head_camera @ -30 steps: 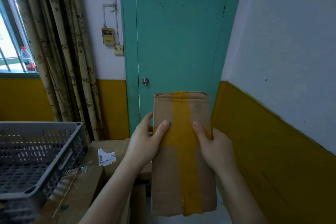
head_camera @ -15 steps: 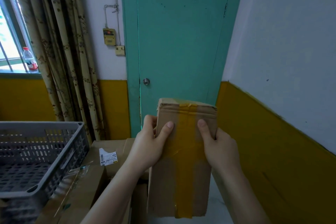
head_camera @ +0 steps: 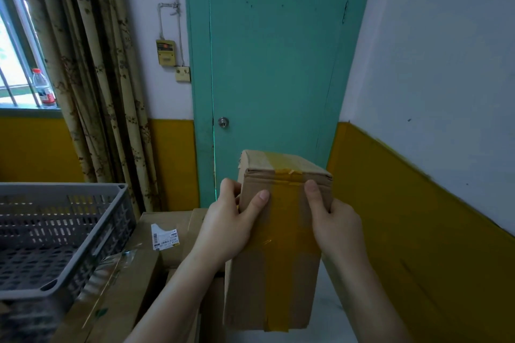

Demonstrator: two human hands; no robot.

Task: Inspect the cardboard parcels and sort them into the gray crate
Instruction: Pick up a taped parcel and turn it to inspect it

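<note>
Parcel [head_camera: 278, 245] mid-inspection, gripped by left hand [head_camera: 225, 228] and right hand [head_camera: 334, 225] fingers; I see gray crate [head_camera: 64, 231], lower left, apparently empty.

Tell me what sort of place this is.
Probably a plain back room used for sorting parcels: a taped cardboard parcel held in both hands, more cartons stacked below, a gray crate alongside, and a green door.

Dim room, daylight from window [head_camera: 16, 64], wide-angle bending, blurred lower-left corner.
</note>
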